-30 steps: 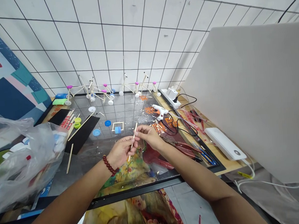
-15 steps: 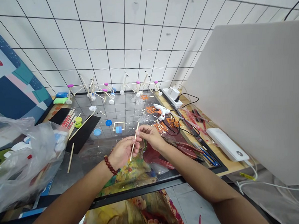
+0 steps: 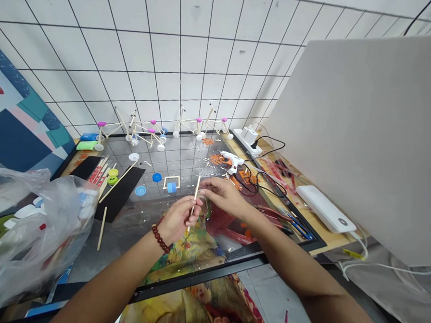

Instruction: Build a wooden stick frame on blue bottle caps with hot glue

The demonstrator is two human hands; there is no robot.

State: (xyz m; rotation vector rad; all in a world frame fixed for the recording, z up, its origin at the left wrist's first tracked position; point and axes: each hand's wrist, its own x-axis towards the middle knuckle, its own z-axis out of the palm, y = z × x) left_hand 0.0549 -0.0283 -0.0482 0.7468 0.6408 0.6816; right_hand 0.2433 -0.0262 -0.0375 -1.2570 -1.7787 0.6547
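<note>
My left hand [image 3: 180, 216], with a brown bead bracelet at the wrist, grips a thin wooden stick [image 3: 197, 185] between thumb and fingers. The stick slants upward, its upper end poking out past the fingers. Just right of it is my right hand [image 3: 224, 195], thumb and forefinger apart and nothing visible between them. Beyond the hands lie a small square frame of sticks [image 3: 172, 177], a light-blue bottle cap [image 3: 171, 187] at its front edge, and a dark-blue cap [image 3: 156, 176]. A white glue gun [image 3: 233, 161] rests behind my right hand.
Small stick models with cap wheels [image 3: 151, 131] line the wall. At left are a clear plastic bag [image 3: 56, 223] of caps, black sheet [image 3: 125, 190] and loose sticks. Red-handled pliers [image 3: 271, 215], a power strip [image 3: 248, 140], a white power bank [image 3: 326, 208] and a large pale panel [image 3: 362, 139] occupy the right.
My right hand has let go of the stick and shifted slightly right. My left hand still holds the stick in nearly the same place.
</note>
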